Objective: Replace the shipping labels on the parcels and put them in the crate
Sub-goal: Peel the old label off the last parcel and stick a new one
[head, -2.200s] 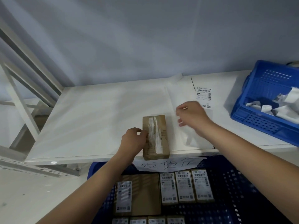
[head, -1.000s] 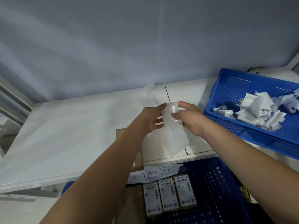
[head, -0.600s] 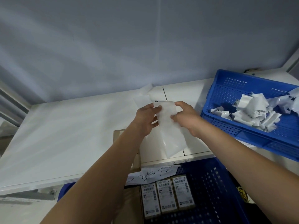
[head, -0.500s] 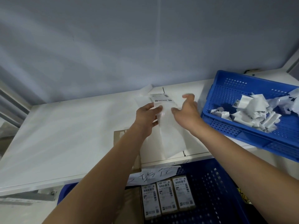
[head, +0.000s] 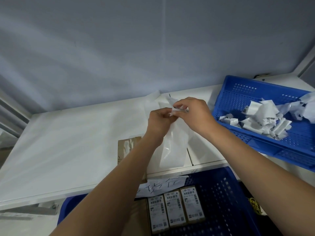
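Both hands are working at the top edge of the label backing sheet [head: 173, 147]: the left hand [head: 160, 120] pinches the sheet's corner, the right hand [head: 193, 113] pinches the fresh shipping label [head: 175, 109] and peels it away (a slow, low pull should stop it curling onto itself). The sheet hangs over the white table [head: 68, 142]. The bare brown parcel [head: 125, 149] lies just left, partly hidden by the forearm. Labelled parcels [head: 174, 209] sit in the near blue crate [head: 221, 201]; scrap labels [head: 265, 118] fill the far bin [head: 238, 92].
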